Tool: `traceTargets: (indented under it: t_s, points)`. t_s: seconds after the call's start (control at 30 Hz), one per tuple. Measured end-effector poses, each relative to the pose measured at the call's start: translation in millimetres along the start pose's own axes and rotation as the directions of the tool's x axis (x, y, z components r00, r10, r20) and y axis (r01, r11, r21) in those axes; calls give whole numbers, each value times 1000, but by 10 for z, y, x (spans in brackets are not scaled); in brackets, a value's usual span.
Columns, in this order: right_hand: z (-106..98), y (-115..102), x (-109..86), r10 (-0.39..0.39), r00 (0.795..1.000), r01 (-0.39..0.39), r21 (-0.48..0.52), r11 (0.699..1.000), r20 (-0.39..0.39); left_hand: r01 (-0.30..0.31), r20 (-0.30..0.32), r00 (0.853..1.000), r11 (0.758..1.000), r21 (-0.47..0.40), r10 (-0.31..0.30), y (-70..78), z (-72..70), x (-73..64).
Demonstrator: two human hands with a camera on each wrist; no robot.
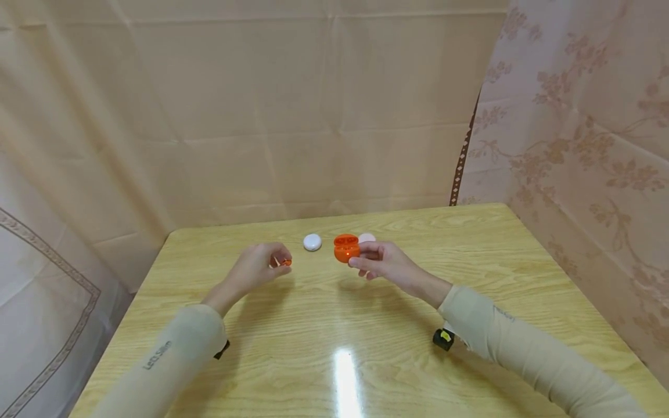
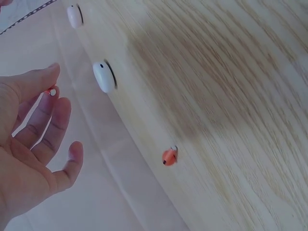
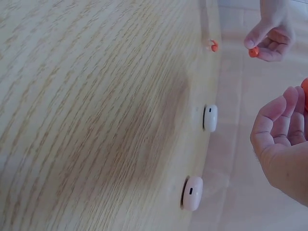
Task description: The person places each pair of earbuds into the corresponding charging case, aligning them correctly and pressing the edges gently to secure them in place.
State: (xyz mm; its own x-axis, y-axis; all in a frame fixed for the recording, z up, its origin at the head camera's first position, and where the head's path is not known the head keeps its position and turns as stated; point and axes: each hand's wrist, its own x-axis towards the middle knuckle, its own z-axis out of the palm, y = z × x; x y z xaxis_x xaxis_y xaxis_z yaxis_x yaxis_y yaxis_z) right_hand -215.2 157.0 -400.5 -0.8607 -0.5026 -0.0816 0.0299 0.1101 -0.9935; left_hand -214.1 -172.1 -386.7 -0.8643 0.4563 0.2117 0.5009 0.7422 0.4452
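Between thumb and index finger, my left hand (image 1: 258, 266) pinches a small orange earbud (image 1: 286, 263), held above the table. My right hand (image 1: 384, 262) grips an orange earbud case (image 1: 347, 252) by its right side, with the lid raised and a small light glowing on its front. Only an edge of that case (image 3: 305, 94) enters the right wrist view. A second orange earbud (image 2: 169, 156) lies on the tabletop near my left hand; in the head view I cannot make it out. The two hands are apart.
A white rounded case (image 1: 312, 242) sits closed toward the back of the wood-grain table (image 1: 313, 325). Behind my right hand stands a pale pink case (image 1: 367, 237), partly hidden in the head view. A beige curtain (image 1: 292, 116) hangs along the table's back edge.
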Motion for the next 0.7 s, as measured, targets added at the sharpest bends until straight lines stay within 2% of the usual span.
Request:
traceTargets:
  t_s: [0.3,0.5,0.7]
  points:
    - [18,11,-4,1,1000,-1,-13,1000,-14,-25,-10,1000,997,-71,24,94,62,26]
    - [27,19,16,13,1000,-13,12,1000,-15,14,20,1000,991,-133,-11,170,60,24]
    - [38,27,51,23,1000,-23,38,999,-4,39,38,999,986,-162,-33,178,48,26]
